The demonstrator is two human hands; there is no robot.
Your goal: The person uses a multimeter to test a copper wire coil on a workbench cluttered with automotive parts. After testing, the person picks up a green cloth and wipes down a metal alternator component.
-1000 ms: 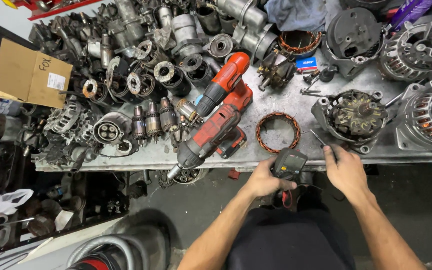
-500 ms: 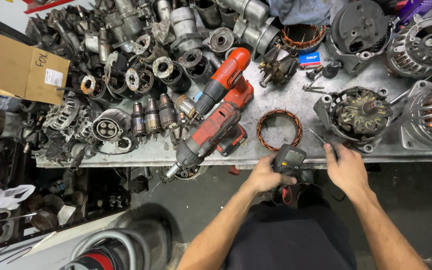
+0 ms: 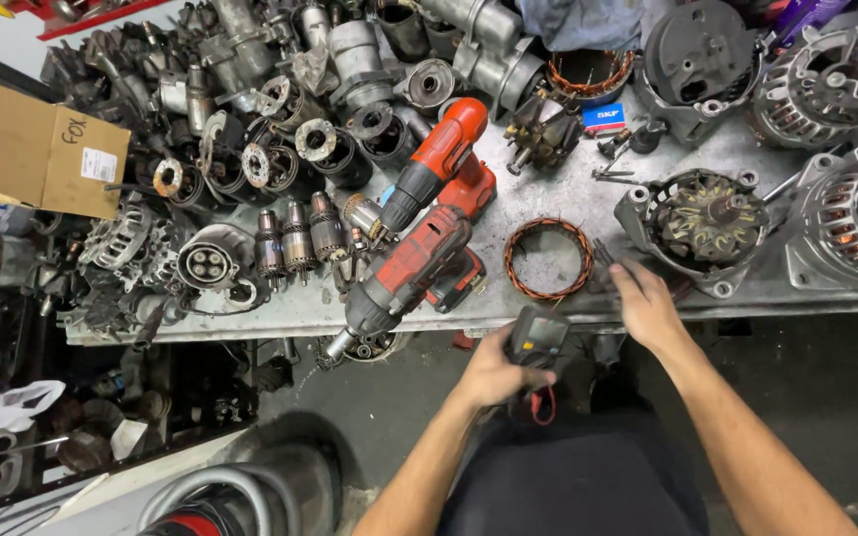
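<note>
Flanking one meter (image 3: 536, 335): two hands, two red drills (image 3: 419, 253).

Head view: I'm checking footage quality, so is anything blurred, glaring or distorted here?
Head view: bench parts are sharp; the right hand by the copper-wound stator ring is slightly motion-blurred; the bare grey metal bench top shows mild sheen, no harsh glare; the area under the bench is dark; the wide lens bends the bench edge.

Both forearms are bare, with no sleeves, gloves, watch or rings showing on the hands; dark clothing covers the lap.
</note>
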